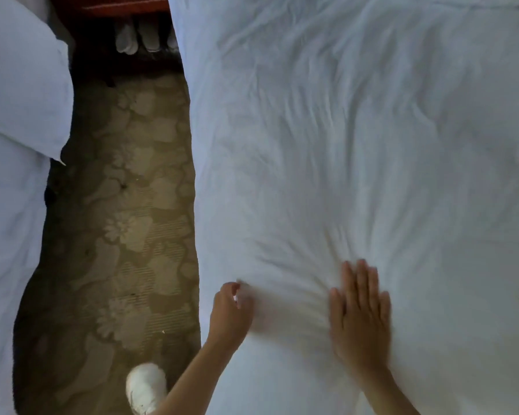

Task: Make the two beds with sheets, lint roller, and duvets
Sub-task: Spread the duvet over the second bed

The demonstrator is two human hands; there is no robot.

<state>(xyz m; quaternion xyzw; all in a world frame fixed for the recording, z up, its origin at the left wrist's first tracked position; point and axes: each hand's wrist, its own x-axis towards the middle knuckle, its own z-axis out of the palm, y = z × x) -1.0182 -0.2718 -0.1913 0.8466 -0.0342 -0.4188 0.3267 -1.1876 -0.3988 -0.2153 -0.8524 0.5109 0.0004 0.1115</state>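
Left hand (231, 310) pinching the sheet (342, 145) should pull taut while the flat right hand (361, 313) sweeps creases outward

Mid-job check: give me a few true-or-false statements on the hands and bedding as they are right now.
1. The right hand lies flat, fingers straight, on the wrinkled white bed cover. True.
2. The left hand lies flat and open too. False: its fingers are curled and pinch a fold of the cover near the bed's edge.
3. The right hand holds a lint roller. False: it holds nothing.
4. A white pillow lies on the other bed, across the aisle. True.
5. The white shoe stands on the bed. False: it is on the patterned brown carpet between the beds.
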